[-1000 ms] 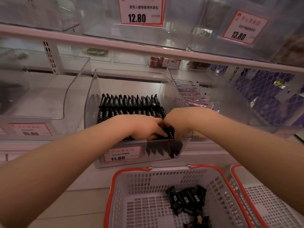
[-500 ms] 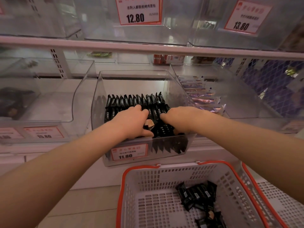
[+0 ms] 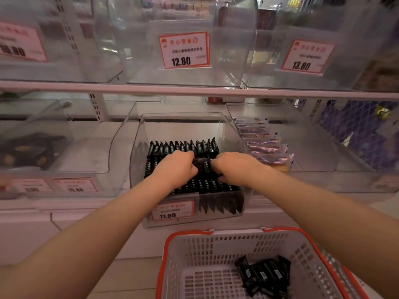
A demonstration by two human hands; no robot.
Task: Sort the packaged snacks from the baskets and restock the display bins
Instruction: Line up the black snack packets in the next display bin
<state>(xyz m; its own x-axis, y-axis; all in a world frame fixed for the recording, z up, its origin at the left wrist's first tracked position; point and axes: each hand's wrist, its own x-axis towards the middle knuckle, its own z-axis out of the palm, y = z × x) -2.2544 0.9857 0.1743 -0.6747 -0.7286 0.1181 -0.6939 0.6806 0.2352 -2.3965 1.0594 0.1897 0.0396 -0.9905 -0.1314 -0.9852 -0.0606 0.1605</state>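
Note:
A clear display bin (image 3: 235, 203) with an 11.80 price tag sits on the lower shelf, holding rows of upright black snack packets (image 3: 183, 146). Both my hands are inside it over the middle row. My left hand (image 3: 174, 167) and my right hand (image 3: 234, 168) are curled, pinching a small bunch of black packets (image 3: 204, 165) between them. Below stands a white basket with a red rim (image 3: 194, 249), with several loose black packets (image 3: 263, 275) lying in its right part.
Right of the bin, another clear bin holds purple packets (image 3: 263, 145). A bin on the left holds dark packets (image 3: 28, 149). Clear bins with price tags 12.80 (image 3: 183, 50) and 13.80 (image 3: 306, 56) sit on the upper shelf. A second basket's rim (image 3: 354, 283) shows at lower right.
Both hands have moved from the bin's front row back toward the middle row, still close together on black packets. The view has tilted upward.

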